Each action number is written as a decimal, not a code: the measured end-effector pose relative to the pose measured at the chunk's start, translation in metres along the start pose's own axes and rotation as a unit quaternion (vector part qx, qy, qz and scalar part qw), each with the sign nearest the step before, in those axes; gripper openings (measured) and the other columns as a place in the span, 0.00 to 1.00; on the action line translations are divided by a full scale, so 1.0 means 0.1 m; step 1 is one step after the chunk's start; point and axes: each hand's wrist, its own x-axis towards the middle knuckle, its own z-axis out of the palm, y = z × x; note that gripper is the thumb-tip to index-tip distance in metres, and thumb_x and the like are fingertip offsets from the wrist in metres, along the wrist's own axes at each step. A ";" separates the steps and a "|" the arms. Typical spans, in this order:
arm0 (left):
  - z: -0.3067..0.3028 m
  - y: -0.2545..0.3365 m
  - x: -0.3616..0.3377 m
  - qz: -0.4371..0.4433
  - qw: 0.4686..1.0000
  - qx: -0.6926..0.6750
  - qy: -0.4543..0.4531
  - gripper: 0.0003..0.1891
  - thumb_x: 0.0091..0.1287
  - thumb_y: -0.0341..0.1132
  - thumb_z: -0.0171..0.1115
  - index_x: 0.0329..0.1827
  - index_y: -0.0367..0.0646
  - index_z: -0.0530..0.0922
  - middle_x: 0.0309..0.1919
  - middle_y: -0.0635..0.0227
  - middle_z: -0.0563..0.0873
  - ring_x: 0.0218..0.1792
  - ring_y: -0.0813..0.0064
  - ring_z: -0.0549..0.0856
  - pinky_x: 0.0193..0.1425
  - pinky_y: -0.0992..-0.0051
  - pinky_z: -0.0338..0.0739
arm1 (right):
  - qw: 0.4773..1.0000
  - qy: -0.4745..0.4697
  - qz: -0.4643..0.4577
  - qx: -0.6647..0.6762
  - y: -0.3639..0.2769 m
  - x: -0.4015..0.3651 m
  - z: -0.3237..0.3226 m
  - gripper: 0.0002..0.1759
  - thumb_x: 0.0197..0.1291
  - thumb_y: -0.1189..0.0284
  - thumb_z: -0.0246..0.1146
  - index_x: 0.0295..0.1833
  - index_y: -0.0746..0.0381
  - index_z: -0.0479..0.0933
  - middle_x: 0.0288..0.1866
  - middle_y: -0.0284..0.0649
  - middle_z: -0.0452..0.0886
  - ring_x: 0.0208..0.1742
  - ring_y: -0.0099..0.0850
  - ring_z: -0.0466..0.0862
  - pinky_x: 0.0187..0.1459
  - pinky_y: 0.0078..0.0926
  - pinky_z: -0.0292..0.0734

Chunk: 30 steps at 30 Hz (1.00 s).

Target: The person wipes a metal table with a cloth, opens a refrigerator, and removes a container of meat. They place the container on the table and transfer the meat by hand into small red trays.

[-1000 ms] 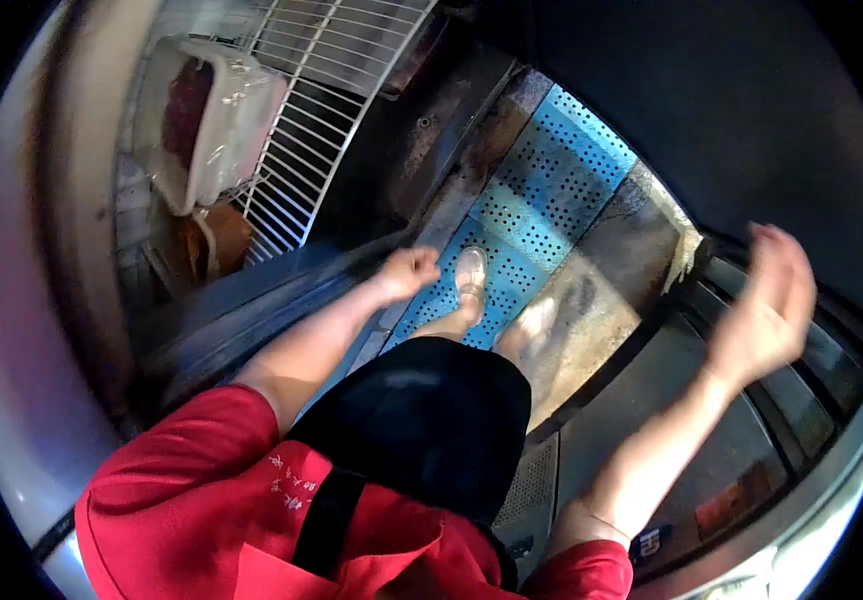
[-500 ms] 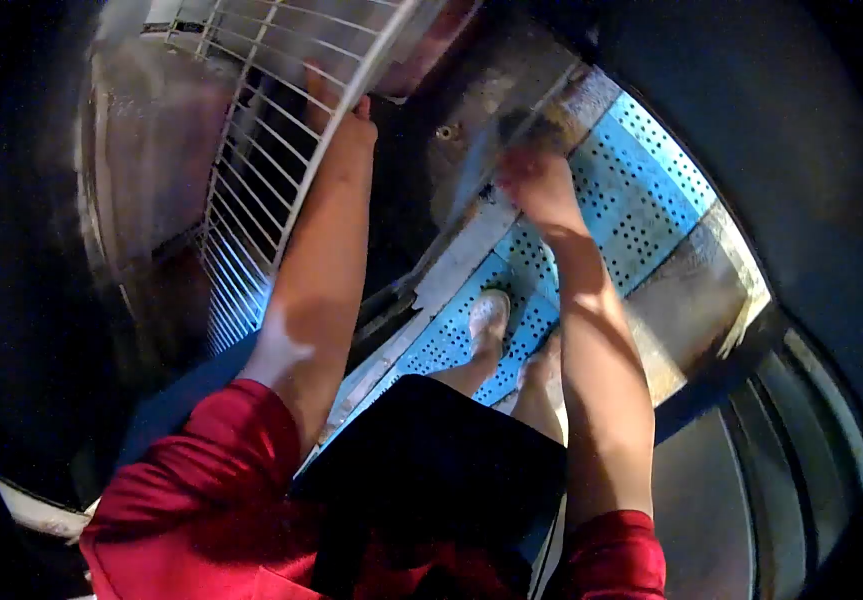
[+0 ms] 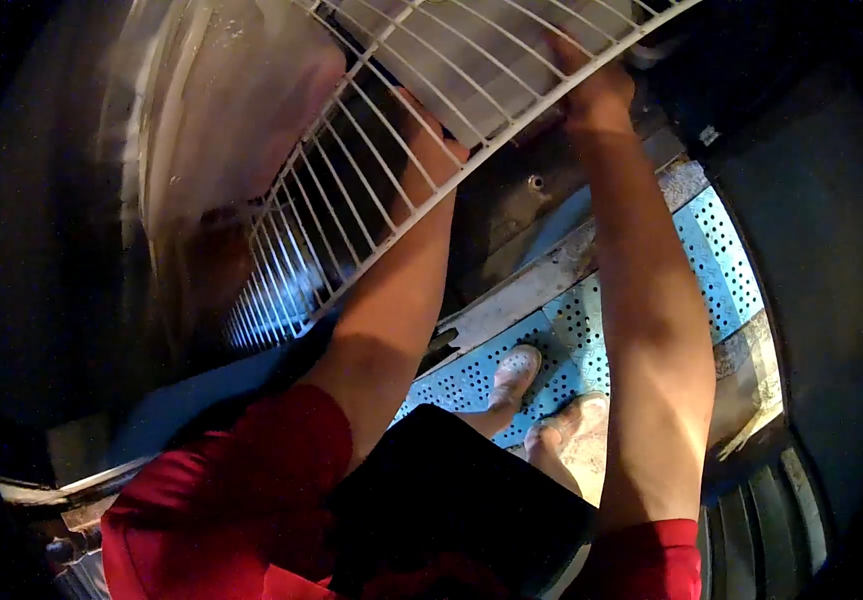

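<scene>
A white wire shelf (image 3: 371, 140) runs across the top of the head view, inside a dark cabinet. My left hand (image 3: 429, 128) reaches up from below it, fingers against the wires near the shelf's front rail. My right hand (image 3: 591, 80) is higher and to the right, fingers curled over the front rail. A pale plastic-wrapped container (image 3: 221, 110) rests on the shelf to the left, blurred. Another pale flat thing (image 3: 481, 60) lies on the shelf between my hands.
Below me a blue perforated floor mat (image 3: 591, 320) carries my two feet in light shoes (image 3: 516, 375). A metal door sill (image 3: 541, 280) crosses in front of the mat. Dark ridged surfaces lie at the lower right (image 3: 761, 520).
Both hands have risen from waist height to the wire shelf. The right hand went from the sill up to the front rail. My view has tipped upward and nearer to the shelf.
</scene>
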 end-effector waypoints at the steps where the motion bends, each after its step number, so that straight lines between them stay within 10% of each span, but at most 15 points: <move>1: -0.06 -0.02 -0.03 0.004 1.000 0.004 0.012 0.33 0.65 0.62 0.48 0.64 0.47 0.67 0.60 0.63 0.73 0.59 0.59 0.72 0.61 0.58 0.70 | 0.991 0.004 -0.019 -0.136 0.01 -0.05 -0.07 0.32 0.46 0.50 0.69 0.48 0.65 0.78 0.35 0.42 0.83 0.38 0.32 0.81 0.41 0.30 0.75; 5: -0.18 -0.12 -0.38 -0.001 0.997 0.009 0.074 0.32 0.65 0.61 0.48 0.63 0.47 0.67 0.59 0.64 0.74 0.59 0.59 0.72 0.61 0.58 0.70 | 0.980 0.005 0.075 -0.186 -0.07 -0.56 -0.39 0.34 0.40 0.57 0.72 0.43 0.78 0.78 0.39 0.48 0.83 0.41 0.34 0.82 0.44 0.29 0.76; 7: -0.31 -0.19 -0.57 -0.004 0.994 0.014 0.105 0.32 0.65 0.61 0.49 0.63 0.47 0.67 0.59 0.64 0.74 0.59 0.59 0.72 0.61 0.58 0.70 | 0.992 -0.015 -0.055 -0.112 0.12 -0.82 -0.64 0.24 0.47 0.54 0.69 0.32 0.67 0.77 0.23 0.35 0.77 0.19 0.24 0.73 0.21 0.24 0.67; 9: -0.34 -0.24 -0.70 -0.012 0.992 0.014 0.128 0.32 0.65 0.61 0.49 0.63 0.47 0.67 0.59 0.64 0.74 0.59 0.60 0.72 0.61 0.58 0.70 | 0.988 0.026 -0.037 -0.148 0.23 -1.00 -0.90 0.20 0.48 0.60 0.70 0.34 0.68 0.77 0.24 0.35 0.78 0.19 0.23 0.73 0.20 0.22 0.67; 21: -0.53 -0.43 -1.34 -0.078 0.969 0.007 0.234 0.31 0.65 0.59 0.49 0.63 0.46 0.67 0.59 0.64 0.73 0.60 0.60 0.72 0.62 0.58 0.69 | 0.978 -0.081 0.085 -0.170 0.07 -2.10 -1.64 0.22 0.43 0.72 0.68 0.45 0.69 0.74 0.37 0.40 0.82 0.38 0.27 0.80 0.44 0.25 0.75; 30: -0.53 -0.73 -2.11 -0.193 0.937 -0.087 0.278 0.30 0.65 0.58 0.49 0.62 0.46 0.68 0.59 0.64 0.73 0.60 0.61 0.72 0.62 0.59 0.69 | 0.933 -0.042 0.101 -0.342 0.53 -1.73 -1.23 0.27 0.39 0.64 0.73 0.43 0.70 0.76 0.37 0.47 0.83 0.37 0.31 0.82 0.40 0.27 0.77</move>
